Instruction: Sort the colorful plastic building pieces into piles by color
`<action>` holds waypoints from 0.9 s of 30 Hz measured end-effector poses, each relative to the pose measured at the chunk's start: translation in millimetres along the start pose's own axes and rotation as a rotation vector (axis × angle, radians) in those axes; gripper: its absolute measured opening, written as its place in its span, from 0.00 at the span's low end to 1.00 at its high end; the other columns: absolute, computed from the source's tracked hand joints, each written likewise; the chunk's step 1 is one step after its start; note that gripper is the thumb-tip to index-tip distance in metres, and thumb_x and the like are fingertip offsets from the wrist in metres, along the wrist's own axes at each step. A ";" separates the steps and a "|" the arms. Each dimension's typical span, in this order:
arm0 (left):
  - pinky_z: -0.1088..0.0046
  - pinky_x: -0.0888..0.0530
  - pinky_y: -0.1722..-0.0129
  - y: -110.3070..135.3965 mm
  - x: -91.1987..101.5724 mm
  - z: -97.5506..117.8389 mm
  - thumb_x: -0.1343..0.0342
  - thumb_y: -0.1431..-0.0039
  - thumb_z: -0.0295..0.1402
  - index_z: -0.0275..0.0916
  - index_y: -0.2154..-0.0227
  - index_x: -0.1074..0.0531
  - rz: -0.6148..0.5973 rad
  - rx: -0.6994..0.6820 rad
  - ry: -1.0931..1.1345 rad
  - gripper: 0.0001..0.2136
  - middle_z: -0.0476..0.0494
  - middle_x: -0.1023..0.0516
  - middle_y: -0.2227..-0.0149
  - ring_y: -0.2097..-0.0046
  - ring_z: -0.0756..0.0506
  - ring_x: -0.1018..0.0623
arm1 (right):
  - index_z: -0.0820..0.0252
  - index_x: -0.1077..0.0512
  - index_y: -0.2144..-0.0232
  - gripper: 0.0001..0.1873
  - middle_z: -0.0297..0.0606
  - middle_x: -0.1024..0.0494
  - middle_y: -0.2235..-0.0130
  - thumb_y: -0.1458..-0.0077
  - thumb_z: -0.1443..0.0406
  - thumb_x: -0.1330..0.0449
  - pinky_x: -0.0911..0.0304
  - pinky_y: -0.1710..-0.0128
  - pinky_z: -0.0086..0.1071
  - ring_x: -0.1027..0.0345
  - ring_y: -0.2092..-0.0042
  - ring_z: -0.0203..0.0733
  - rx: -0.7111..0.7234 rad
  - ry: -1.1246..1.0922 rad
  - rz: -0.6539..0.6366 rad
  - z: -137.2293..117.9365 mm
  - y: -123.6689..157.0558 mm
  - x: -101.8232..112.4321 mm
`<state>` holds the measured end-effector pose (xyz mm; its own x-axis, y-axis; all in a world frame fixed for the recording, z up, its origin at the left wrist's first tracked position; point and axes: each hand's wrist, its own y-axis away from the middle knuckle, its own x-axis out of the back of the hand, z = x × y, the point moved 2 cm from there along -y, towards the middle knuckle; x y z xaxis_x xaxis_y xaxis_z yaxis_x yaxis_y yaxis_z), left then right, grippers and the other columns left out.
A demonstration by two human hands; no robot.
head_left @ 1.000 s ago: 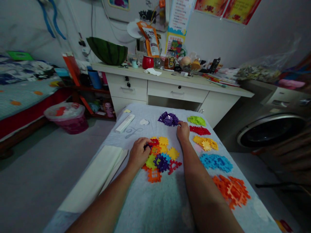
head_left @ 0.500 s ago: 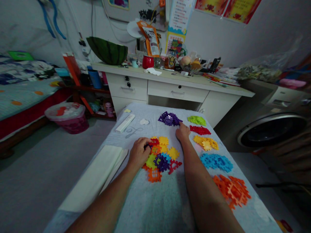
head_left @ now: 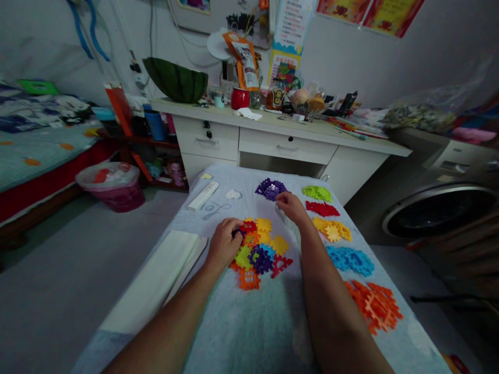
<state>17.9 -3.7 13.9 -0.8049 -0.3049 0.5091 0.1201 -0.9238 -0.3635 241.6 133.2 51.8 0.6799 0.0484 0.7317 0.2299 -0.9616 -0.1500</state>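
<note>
A mixed heap of coloured plastic puzzle tiles (head_left: 262, 252) lies in the middle of a cloth-covered table (head_left: 249, 322). My left hand (head_left: 224, 244) rests on the heap's left edge, fingers curled over a dark tile. My right hand (head_left: 290, 205) hovers between the heap and a purple pile (head_left: 270, 188), fingers bent; whether they hold anything is unclear. Sorted piles run down the right side: green (head_left: 317, 193), red (head_left: 322, 209), yellow (head_left: 332, 229), blue (head_left: 350, 260) and orange (head_left: 374, 305).
On the table's left lie a folded white cloth (head_left: 156, 278), a white box (head_left: 202, 196) and scissors (head_left: 216, 210). Beyond stands a cluttered desk (head_left: 284, 140) with a watermelon half (head_left: 175, 80). A washing machine (head_left: 440, 208) is at right, a bin (head_left: 111, 184) and bed at left.
My right hand has drawn back a little from the purple pile, leftward toward the mixed heap. My left hand has stayed on the heap.
</note>
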 end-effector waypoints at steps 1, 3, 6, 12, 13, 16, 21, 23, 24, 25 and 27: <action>0.63 0.29 0.49 -0.3 0.6 0.7 0.51 0.50 0.25 0.40 0.62 0.27 0.005 0.001 0.005 0.14 0.43 0.25 0.57 0.53 0.43 0.26 | 0.63 0.27 0.61 0.11 0.35 0.23 0.67 0.48 0.68 0.43 0.36 0.64 0.29 0.30 0.66 0.37 0.033 -0.033 -0.108 -7.0 1.1 0.1; 0.62 0.30 0.49 -0.8 1.9 1.7 0.51 0.51 0.25 0.40 0.62 0.27 0.014 0.004 0.004 0.13 0.43 0.25 0.57 0.53 0.43 0.26 | 0.62 0.26 0.63 0.09 0.33 0.24 0.68 0.50 0.67 0.40 0.37 0.66 0.27 0.31 0.67 0.35 0.083 -0.006 -0.306 -21.2 5.4 -1.8; 0.61 0.31 0.48 -1.6 3.7 2.2 0.51 0.51 0.25 0.40 0.62 0.27 0.029 0.002 -0.022 0.13 0.43 0.25 0.57 0.52 0.42 0.27 | 0.61 0.25 0.60 0.16 0.37 0.23 0.62 0.55 0.67 0.33 0.38 0.63 0.28 0.30 0.63 0.38 0.086 0.198 -0.496 -37.6 13.3 -8.2; 0.60 0.32 0.48 -1.9 3.4 0.4 0.51 0.51 0.25 0.40 0.62 0.27 0.038 -0.008 -0.052 0.13 0.43 0.24 0.57 0.52 0.41 0.27 | 0.61 0.26 0.57 0.24 0.42 0.24 0.56 0.59 0.64 0.29 0.39 0.64 0.28 0.31 0.60 0.41 0.045 0.427 -0.569 -48.6 20.0 -15.4; 0.60 0.31 0.48 -1.9 2.8 -0.1 0.51 0.51 0.26 0.41 0.62 0.27 0.039 -0.011 -0.055 0.13 0.43 0.24 0.57 0.52 0.41 0.27 | 0.61 0.26 0.57 0.24 0.40 0.24 0.57 0.59 0.64 0.29 0.40 0.65 0.28 0.32 0.61 0.40 0.038 0.429 -0.567 -49.1 20.2 -14.5; 0.61 0.31 0.48 -1.9 0.8 -1.8 0.50 0.50 0.26 0.41 0.62 0.27 0.036 -0.017 -0.063 0.13 0.44 0.24 0.57 0.52 0.42 0.27 | 0.61 0.26 0.63 0.17 0.35 0.24 0.63 0.58 0.67 0.30 0.44 0.69 0.26 0.35 0.66 0.36 0.031 0.404 -0.530 -51.5 20.7 -8.3; 0.60 0.31 0.48 -2.8 -1.8 -4.2 0.50 0.50 0.26 0.41 0.63 0.26 -0.001 -0.003 -0.070 0.13 0.44 0.24 0.58 0.53 0.42 0.26 | 0.62 0.29 0.71 0.04 0.29 0.28 0.73 0.53 0.71 0.38 0.48 0.73 0.25 0.39 0.72 0.31 -0.002 0.237 -0.478 -50.4 24.8 10.4; 0.61 0.30 0.49 -3.0 -2.1 -4.6 0.50 0.50 0.27 0.41 0.63 0.26 -0.006 -0.001 -0.065 0.13 0.44 0.24 0.58 0.53 0.42 0.26 | 0.62 0.30 0.72 0.03 0.28 0.29 0.75 0.53 0.72 0.40 0.48 0.74 0.24 0.40 0.74 0.30 -0.032 0.171 -0.463 -43.5 28.4 23.0; 0.61 0.30 0.49 -3.1 -2.2 -4.8 0.50 0.50 0.27 0.41 0.63 0.26 -0.005 -0.002 -0.063 0.12 0.44 0.23 0.58 0.53 0.42 0.26 | 0.62 0.30 0.73 0.03 0.28 0.29 0.75 0.53 0.72 0.40 0.48 0.74 0.24 0.40 0.74 0.30 -0.047 0.149 -0.442 -38.2 30.6 31.1; 0.61 0.30 0.49 -3.1 -2.2 -5.1 0.50 0.50 0.27 0.41 0.64 0.26 -0.003 -0.006 -0.061 0.12 0.44 0.23 0.58 0.54 0.42 0.26 | 0.61 0.31 0.73 0.03 0.28 0.30 0.75 0.53 0.72 0.40 0.48 0.74 0.24 0.40 0.74 0.30 -0.062 0.134 -0.413 -31.8 32.9 40.4; 0.61 0.30 0.50 -3.2 -2.4 -5.8 0.50 0.51 0.27 0.41 0.64 0.26 0.004 -0.016 -0.057 0.12 0.44 0.23 0.59 0.54 0.42 0.26 | 0.61 0.30 0.71 0.04 0.28 0.30 0.75 0.54 0.72 0.40 0.48 0.75 0.23 0.40 0.74 0.30 -0.095 0.126 -0.343 -15.7 38.2 61.5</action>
<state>16.1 1.3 9.3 -0.7702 -0.3212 0.5510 0.1130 -0.9190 -0.3777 281.3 95.2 101.5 0.4824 0.3444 0.8054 0.3598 -0.9162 0.1763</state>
